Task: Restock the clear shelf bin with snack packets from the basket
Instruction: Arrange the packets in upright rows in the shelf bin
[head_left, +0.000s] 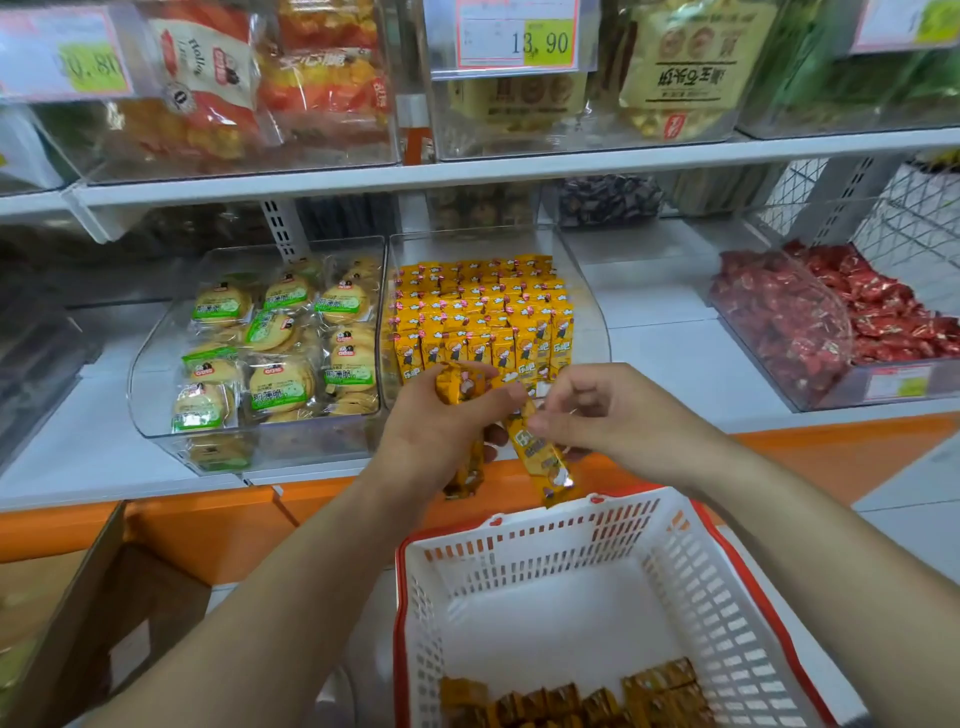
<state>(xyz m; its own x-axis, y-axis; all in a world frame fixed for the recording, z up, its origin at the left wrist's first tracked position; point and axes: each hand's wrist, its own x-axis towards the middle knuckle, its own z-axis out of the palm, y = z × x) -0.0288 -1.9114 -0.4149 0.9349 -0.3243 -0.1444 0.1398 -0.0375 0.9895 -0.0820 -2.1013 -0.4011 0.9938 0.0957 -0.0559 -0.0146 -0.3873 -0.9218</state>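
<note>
The clear shelf bin (587, 312) stands on the middle shelf, packed with rows of upright yellow snack packets (483, 312). Just in front of it, my left hand (441, 431) grips a small bunch of the same yellow packets (462, 387). My right hand (613, 415) pinches the top of one yellow packet (543, 457), which hangs tilted below the fingers. Below my arms sits the white basket (727, 597) with a red rim, and several more yellow packets (576, 701) lie at its near end.
A clear bin of green-labelled biscuits (275, 353) stands left of the target bin, and a bin of red sweets (831, 322) to the right. The upper shelf (467, 174) holds more bins with price tags. An orange ledge (208, 525) and a cardboard box (78, 597) lie lower left.
</note>
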